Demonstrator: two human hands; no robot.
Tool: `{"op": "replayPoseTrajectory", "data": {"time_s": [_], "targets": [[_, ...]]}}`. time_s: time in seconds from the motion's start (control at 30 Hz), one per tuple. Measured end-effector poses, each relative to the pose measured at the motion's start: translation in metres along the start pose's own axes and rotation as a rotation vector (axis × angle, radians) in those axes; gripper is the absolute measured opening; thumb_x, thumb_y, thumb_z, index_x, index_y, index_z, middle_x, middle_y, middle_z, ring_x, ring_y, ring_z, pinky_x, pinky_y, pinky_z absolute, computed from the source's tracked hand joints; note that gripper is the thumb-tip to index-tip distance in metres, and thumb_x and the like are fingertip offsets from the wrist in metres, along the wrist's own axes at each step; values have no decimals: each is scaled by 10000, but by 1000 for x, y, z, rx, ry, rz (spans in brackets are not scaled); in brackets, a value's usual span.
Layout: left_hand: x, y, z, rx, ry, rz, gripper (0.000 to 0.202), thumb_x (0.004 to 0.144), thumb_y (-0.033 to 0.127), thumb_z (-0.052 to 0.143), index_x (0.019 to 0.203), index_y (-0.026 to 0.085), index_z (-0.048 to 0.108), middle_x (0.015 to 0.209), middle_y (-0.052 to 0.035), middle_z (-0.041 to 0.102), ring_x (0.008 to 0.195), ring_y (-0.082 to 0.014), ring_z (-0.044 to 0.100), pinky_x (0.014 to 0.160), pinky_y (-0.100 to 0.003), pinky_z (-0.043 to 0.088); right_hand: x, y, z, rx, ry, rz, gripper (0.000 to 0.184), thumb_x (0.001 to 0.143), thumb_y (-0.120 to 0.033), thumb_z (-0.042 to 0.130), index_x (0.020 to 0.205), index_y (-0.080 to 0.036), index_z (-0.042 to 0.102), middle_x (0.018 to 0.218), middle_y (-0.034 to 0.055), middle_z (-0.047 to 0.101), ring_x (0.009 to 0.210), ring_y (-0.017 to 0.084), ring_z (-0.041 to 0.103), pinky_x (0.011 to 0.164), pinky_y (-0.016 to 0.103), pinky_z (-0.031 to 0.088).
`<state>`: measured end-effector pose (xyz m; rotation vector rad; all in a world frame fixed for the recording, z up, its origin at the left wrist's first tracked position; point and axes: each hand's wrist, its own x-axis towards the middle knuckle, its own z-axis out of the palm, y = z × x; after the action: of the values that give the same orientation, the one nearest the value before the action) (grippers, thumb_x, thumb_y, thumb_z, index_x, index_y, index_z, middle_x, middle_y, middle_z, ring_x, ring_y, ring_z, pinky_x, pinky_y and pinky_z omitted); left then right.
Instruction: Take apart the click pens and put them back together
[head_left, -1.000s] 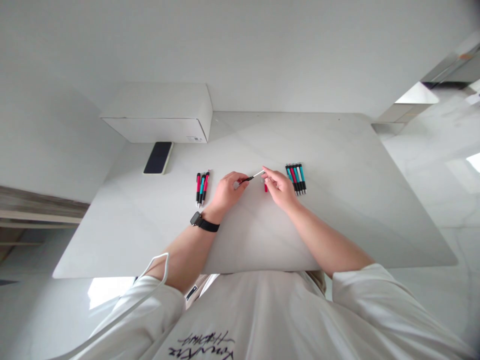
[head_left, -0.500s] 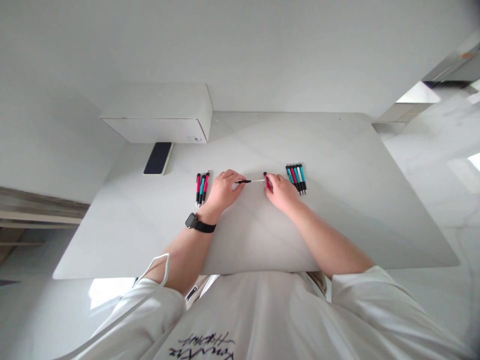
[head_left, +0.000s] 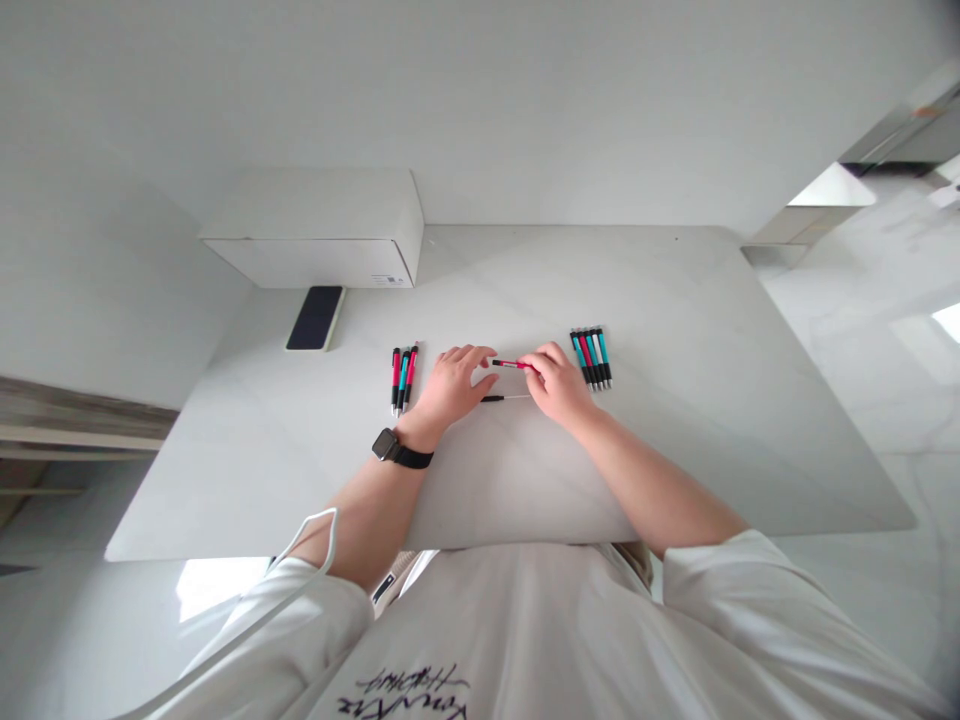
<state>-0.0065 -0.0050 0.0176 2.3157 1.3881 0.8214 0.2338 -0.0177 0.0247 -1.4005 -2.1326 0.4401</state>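
Nearest the lens: white shirt (head_left: 525, 620) with black lettering, wide sleeves ending near the elbows. Both bare forearms out over a pale white table (head_left: 697, 450). Black wristwatch (head_left: 391, 446) on the left wrist.

Just past the wrists: thin pen refill (head_left: 502, 398), dark at its left end and pale along the rest, flat on the tabletop between the two hands. Gripped by neither.

Left hand (head_left: 450, 385): palm down, fingers loosely spread, holding nothing. Fingertips just beside the left end of a red pen barrel (head_left: 512, 364); contact not clear at this size.

Right hand (head_left: 559, 380): fingers drawn narrow, pinching the right end of that barrel. Barrel lying crosswise, just beyond the refill and near parallel to it. Whether lifted off the tabletop cannot be told.

Flanking: three pens (head_left: 403, 377), red, teal, red, side by side, left of the left hand. Five pens (head_left: 592, 357), teal, red and white among them, packed in a row just right of the right hand.

Farther back on the left: dark phone (head_left: 316, 317) lying flat. Behind it, a white box (head_left: 322, 228) against the wall.
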Motion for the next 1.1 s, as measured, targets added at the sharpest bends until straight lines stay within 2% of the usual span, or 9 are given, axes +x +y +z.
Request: {"op": "replayPoseTrajectory", "data": {"time_s": [0.13, 0.3, 0.43, 0.53, 0.6, 0.73, 0.9, 1.1], "targets": [[1, 3, 1, -37, -21, 28, 128, 989, 301, 650, 1076, 270, 738, 1034, -61, 755, 985, -252, 678, 971, -434, 489, -1, -4, 4, 248, 56, -22, 294, 1067, -326, 473, 1260, -248, 681, 1143, 94, 636, 970, 210, 654, 904, 354, 560], [1, 5, 4, -108, -44, 73, 127, 970, 297, 680, 1073, 254, 741, 1073, -62, 757, 1007, -238, 683, 961, -408, 513, -1, -3, 12, 609, 156, 12, 296, 1023, -491, 613, 1200, -268, 694, 1087, 70, 673, 934, 203, 697, 851, 359, 603], [1, 7, 6, -130, -88, 58, 124, 964, 293, 678, 1063, 243, 734, 1027, -48, 762, 974, -227, 681, 934, -381, 524, -2, -1, 18, 741, 150, -1, 314, 964, -542, 701, 1153, -291, 712, 1068, 63, 713, 926, 214, 716, 874, 385, 617], [2, 6, 6, -170, -60, -12, 144, 969, 315, 666, 1070, 234, 731, 1055, -54, 766, 1007, -231, 689, 952, -377, 531, -1, 2, 19, 786, 135, -17, 329, 999, -516, 661, 1249, -302, 670, 1106, 66, 730, 986, 225, 723, 911, 401, 611], [2, 5, 6, -209, -23, -70, 162, 976, 323, 653, 1083, 227, 728, 1084, -60, 765, 1025, -229, 696, 962, -372, 538, 1, 8, 17, 707, 177, -9, 338, 1025, -486, 621, 1310, -305, 636, 1141, 71, 728, 1021, 231, 717, 911, 402, 604], [3, 2, 8, -278, 18, -142, 181, 988, 322, 628, 1103, 221, 725, 1065, -53, 766, 976, -206, 707, 929, -349, 553, 8, 25, 13, 314, 230, -25, 281, 1029, -351, 601, 1291, -276, 670, 1158, 93, 711, 1024, 255, 686, 949, 439, 566], [3, 4, 8, -252, 26, -143, 196, 998, 326, 617, 1125, 224, 726, 1058, -56, 758, 961, -205, 702, 909, -346, 554, 14, 38, 20, -6, 94, -44, 275, 992, -249, 647, 1253, -250, 733, 1103, 108, 709, 1062, 291, 658, 993, 466, 520], [3, 5, 4, -182, 28, -92, 176, 1013, 308, 603, 1115, 227, 722, 1028, -48, 743, 945, -198, 687, 902, -342, 537, 16, 40, 28, -116, -2, -36, 159, 995, -220, 640, 1018, -254, 794, 1022, 96, 726, 1014, 279, 649, 973, 439, 496]]}}
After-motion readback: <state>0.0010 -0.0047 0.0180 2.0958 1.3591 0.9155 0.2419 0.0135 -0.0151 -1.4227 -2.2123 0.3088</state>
